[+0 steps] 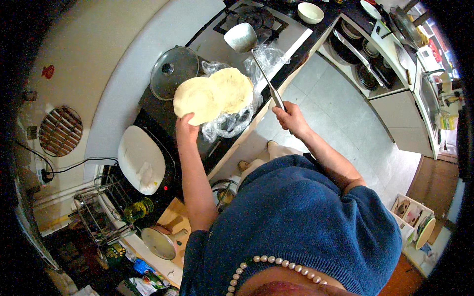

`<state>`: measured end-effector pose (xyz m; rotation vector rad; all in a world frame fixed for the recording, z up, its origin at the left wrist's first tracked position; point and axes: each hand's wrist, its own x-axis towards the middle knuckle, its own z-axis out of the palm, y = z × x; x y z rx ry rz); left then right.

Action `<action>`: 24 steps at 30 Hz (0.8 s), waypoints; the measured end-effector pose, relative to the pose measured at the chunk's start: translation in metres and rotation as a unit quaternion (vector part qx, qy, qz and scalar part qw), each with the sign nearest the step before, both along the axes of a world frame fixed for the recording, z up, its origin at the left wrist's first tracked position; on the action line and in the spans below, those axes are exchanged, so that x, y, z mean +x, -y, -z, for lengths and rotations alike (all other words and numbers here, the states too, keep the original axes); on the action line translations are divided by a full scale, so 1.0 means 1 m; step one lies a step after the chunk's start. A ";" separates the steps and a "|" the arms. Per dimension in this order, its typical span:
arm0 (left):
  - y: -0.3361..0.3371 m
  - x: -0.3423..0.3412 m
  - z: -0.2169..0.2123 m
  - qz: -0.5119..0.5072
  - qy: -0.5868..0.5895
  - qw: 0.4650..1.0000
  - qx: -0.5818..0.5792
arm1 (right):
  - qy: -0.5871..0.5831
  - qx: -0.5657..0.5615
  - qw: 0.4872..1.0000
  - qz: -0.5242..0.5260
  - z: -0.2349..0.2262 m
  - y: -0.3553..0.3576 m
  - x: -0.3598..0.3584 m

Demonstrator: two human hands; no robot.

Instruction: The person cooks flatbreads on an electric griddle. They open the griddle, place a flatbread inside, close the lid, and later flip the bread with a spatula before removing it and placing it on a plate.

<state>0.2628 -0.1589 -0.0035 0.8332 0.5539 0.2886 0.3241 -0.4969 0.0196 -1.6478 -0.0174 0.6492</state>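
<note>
Two pale, round flatbreads overlap above the counter beside the stove. My left hand (187, 129) is closed on the near edge of the left flatbread (196, 100), thumb on top. The right flatbread (234, 90) lies partly against it, over crumpled clear plastic (228, 127). In my right hand (292, 117) is the handle of a metal wok spatula (241, 38), fingers wrapped round it. The spatula's broad blade is raised near the gas burner, away from the flatbreads. A glass pan lid (173, 74) with a dark knob sits just left of the flatbreads.
The gas burner (248, 18) is at the far side, with a white bowl (310, 13) to its right. A large white dish (140, 160) stands at left near a wire rack (98, 209). An open drawer with pans (368, 77) juts out at right.
</note>
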 end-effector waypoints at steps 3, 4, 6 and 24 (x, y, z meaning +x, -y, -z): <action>0.016 0.017 0.008 0.017 -0.026 0.999 -0.044 | 0.002 -0.002 1.000 0.000 -0.007 0.001 0.000; 0.018 0.023 0.015 0.017 -0.049 0.997 -0.050 | 0.003 -0.003 1.000 0.003 -0.009 0.000 -0.001; 0.011 0.031 0.038 0.019 -0.045 0.996 -0.068 | 0.006 -0.008 1.000 0.005 -0.010 0.001 0.000; 0.014 0.043 0.039 0.048 -0.122 0.991 -0.042 | 0.005 -0.003 1.000 0.030 -0.001 0.007 0.002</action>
